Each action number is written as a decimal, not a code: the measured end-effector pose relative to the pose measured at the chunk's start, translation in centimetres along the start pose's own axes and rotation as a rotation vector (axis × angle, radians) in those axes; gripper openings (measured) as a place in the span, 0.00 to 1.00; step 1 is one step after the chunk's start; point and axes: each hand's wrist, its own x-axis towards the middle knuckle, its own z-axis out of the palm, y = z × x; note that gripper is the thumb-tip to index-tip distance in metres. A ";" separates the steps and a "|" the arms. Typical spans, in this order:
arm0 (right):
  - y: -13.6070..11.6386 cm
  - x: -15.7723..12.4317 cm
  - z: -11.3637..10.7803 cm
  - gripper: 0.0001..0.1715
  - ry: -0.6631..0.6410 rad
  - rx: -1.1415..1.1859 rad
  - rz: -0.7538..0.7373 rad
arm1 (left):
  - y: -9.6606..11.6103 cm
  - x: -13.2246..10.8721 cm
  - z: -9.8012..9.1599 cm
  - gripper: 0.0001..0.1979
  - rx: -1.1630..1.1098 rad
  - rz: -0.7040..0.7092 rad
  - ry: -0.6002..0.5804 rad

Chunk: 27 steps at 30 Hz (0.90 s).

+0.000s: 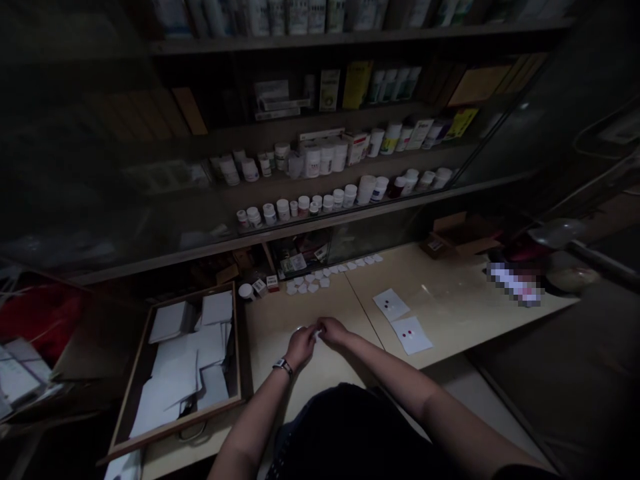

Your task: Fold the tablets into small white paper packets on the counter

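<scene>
Over the near middle of the table, my left hand [301, 347] and my right hand [332, 331] meet, fingers pinched together. Between them shows a bit of white paper [317, 334], mostly covered by the fingers. My left wrist wears a watch. To the right lie two white paper squares: the farther paper [395, 301] bears small dark pills, the nearer paper [416, 339] a couple of red ones. Behind my hands, several small folded paper packets [313, 287] lie in rows along the back of the table [273, 317].
An open wooden drawer [239, 347] full of white paper stacks [173, 357] is at the left. Small boxes and a jar [246, 291] stand behind it. Shelves of white medicine bottles [367, 190] rise at the back. An open cardboard box [457, 240] sits at the right.
</scene>
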 end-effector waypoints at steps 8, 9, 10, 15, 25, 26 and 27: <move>-0.3 -0.2 -0.3 0.11 -0.022 0.032 -0.090 | 0.3 1.4 0.3 0.25 -0.138 -0.140 -0.009; -0.2 -0.2 -0.3 0.11 -0.022 0.034 -0.099 | 0.3 1.5 0.6 0.25 -0.171 -0.162 0.017; -0.2 -0.2 -0.3 0.10 -0.024 0.029 -0.104 | 0.3 1.6 0.8 0.25 -0.211 -0.183 0.045; 0.2 -0.3 -0.2 0.06 -0.049 -0.025 -0.087 | -0.1 1.8 1.8 0.22 -0.313 -0.227 0.089; -0.8 -2.3 1.4 0.12 0.072 -0.115 0.022 | -0.6 1.2 2.9 0.19 -0.419 -0.280 0.212; -0.9 -2.3 1.5 0.12 0.076 -0.109 0.044 | -0.6 1.0 3.0 0.19 -0.434 -0.297 0.223; -0.9 -2.3 1.6 0.12 0.077 -0.099 0.060 | -0.5 0.8 2.9 0.19 -0.439 -0.308 0.235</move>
